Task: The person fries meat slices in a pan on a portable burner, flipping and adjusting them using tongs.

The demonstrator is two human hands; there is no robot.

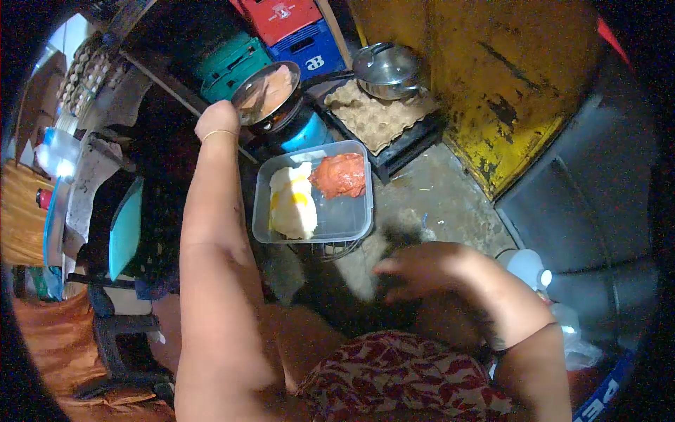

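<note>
My left hand is closed at the near-left edge of a frying pan, seemingly around a dark cooking utensil that reaches into it. The hand hides the utensil's grip. Flat pinkish-orange food lies in the pan, which sits on a stove with a blue body. Nearer to me stands a clear plastic container with fried eggs on its left and a reddish meat-like heap on its right. My right hand, partly in shadow, hovers near the container's lower right, fingers apart and holding nothing.
A lidded metal pot and an egg tray rest on a low dark stand. Red, blue and green crates are stacked behind. A rusty yellow panel borders the right. Stacked egg trays are at left.
</note>
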